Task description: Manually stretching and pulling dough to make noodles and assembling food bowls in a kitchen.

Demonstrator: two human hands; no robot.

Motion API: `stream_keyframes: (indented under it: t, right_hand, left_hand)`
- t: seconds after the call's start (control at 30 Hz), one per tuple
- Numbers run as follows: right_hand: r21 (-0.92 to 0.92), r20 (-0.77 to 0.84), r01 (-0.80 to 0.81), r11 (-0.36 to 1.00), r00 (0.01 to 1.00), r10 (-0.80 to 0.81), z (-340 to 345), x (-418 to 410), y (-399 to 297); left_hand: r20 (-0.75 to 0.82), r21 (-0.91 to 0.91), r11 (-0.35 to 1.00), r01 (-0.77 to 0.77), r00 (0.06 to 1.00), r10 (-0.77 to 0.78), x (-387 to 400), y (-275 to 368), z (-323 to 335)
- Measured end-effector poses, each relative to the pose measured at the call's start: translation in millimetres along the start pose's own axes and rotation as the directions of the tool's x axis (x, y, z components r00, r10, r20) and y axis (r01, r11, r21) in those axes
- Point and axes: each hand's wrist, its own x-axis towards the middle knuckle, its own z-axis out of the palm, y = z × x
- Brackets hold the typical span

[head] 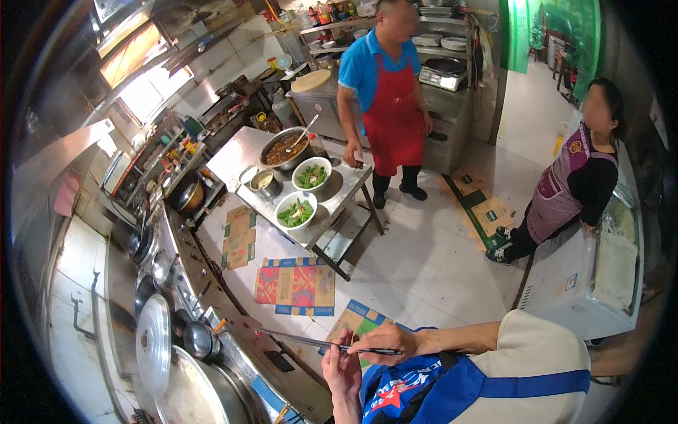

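Note:
My right hand [385, 342] is closed around the near end of some long, thin dark sticks [296, 337], which look like cooking chopsticks. They point left toward the stove counter. The fingertips of my left hand [343, 365] pinch them near the middle, just beside my right hand. Both hands are in front of my blue apron [413, 387], above the floor. Whether it is one stick or a pair is hard to tell.
Left is a stove counter [233, 339] with a large steel pot [204, 392], its lid [153, 342] and a ladle [201, 339]. Ahead, a steel table [233, 151] holds greens bowls [295, 210] and a stew basin [286, 148]. Two people [392, 100] [567, 175] stand beyond; cardboard [294, 286] covers floor.

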Motion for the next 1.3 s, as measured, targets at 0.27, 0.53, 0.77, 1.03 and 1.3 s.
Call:
stream_keyframes:
  t: [0.27, 0.53, 0.77, 1.03, 1.3]
  right_hand:
    - [0.027, -0.031, -0.169, 0.985, 0.985, 0.170, 12, -9, -3]
    - [-0.028, -0.009, -0.102, 0.994, 0.995, 0.102, 17, 1, 0]
    - [0.020, -0.024, -0.066, 0.998, 0.997, 0.067, 39, 6, 14]
    - [0.061, -0.005, 0.015, 0.998, 1.000, -0.014, 86, 20, 26]
    - [0.106, 0.084, 0.111, 0.988, 0.989, -0.120, 148, 68, 9]
  left_hand:
    - [0.028, 0.043, 0.998, 0.039, 0.999, -0.040, 5, -1, -5]
    - [-0.062, -0.009, 0.994, 0.106, 0.992, -0.106, -8, -2, -27]
    - [-0.048, -0.011, 0.999, -0.037, 0.998, 0.037, -16, 7, -34]
    - [-0.160, 0.038, 0.999, -0.028, 0.987, 0.034, -31, 30, -60]
    - [-0.072, 0.011, 0.999, -0.048, 0.996, 0.049, -39, 96, -91]
